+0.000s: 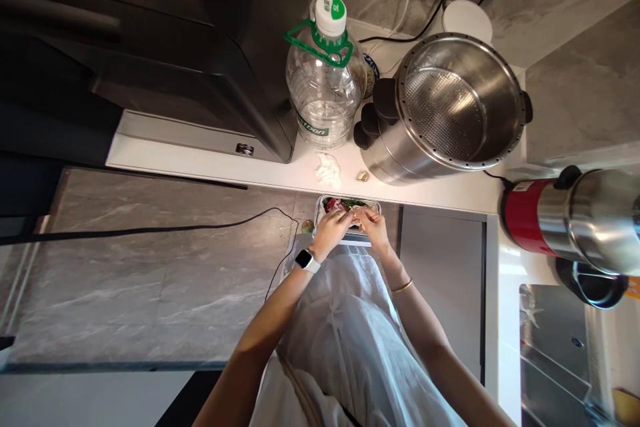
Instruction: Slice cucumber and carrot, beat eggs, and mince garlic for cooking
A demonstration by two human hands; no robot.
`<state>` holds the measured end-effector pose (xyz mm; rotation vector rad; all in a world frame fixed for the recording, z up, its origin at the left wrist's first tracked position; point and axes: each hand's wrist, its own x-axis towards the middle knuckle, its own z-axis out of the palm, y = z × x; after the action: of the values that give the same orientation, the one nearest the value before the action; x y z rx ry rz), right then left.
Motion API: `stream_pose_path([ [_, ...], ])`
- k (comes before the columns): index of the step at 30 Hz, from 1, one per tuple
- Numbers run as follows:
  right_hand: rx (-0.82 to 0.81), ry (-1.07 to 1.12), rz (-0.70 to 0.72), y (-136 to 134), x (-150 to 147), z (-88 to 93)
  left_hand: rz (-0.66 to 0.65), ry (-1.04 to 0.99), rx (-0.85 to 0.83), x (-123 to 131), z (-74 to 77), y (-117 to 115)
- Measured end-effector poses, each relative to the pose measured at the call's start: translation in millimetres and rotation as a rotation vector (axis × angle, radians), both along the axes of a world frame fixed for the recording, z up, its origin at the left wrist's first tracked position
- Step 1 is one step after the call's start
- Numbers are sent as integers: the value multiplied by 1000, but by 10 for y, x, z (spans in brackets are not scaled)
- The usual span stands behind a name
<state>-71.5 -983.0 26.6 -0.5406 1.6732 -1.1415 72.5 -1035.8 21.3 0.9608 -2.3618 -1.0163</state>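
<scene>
My left hand (331, 232), with a watch on its wrist, and my right hand (374, 228) meet over a light-rimmed container (379, 205). Their fingertips are pinched together around a small pale piece, too small to name. Dark green leaves (356, 203) and something red (331, 203) show in the container behind my fingers; my hands cover the rest. A small tan piece that looks like a garlic clove (363, 176) lies on the counter just beyond. To its left is a crumpled white scrap (328, 169).
On the counter (280, 177) stand a large clear bottle (325, 97) with a green handle and a tall steel pot (445, 100). A black appliance (200, 67) takes up the left. At right are a red-and-steel kettle (545, 217) and a sink (555, 347). A black cable (175, 231) crosses the left side.
</scene>
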Motion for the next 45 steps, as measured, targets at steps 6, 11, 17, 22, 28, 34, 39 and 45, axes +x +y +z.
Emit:
stream_pose_path([
  [6, 35, -92, 57, 15, -44, 11, -41, 18, -37, 31, 21, -39],
  [11, 51, -140, 3, 37, -3, -25, -78, 35, -10, 65, 7, -64],
  [17, 25, -181, -5, 30, 86, -47, -60, 11, -30, 69, 48, -106],
  [22, 36, -230, -75, 40, 143, -76, -92, -6, -25, 83, 128, -152],
  [28, 53, -219, -82, 44, 145, -67, -97, -22, -42, 81, 125, -136],
  [34, 23, -237, -117, 22, 162, -34, -14, 33, -48, 35, 93, -98],
  [39, -1, -247, -83, 20, 157, -24, 86, 86, -51, 24, 106, -60],
  [45, -19, -234, 57, 46, 34, -10, 151, 122, 72, 56, 142, -62],
])
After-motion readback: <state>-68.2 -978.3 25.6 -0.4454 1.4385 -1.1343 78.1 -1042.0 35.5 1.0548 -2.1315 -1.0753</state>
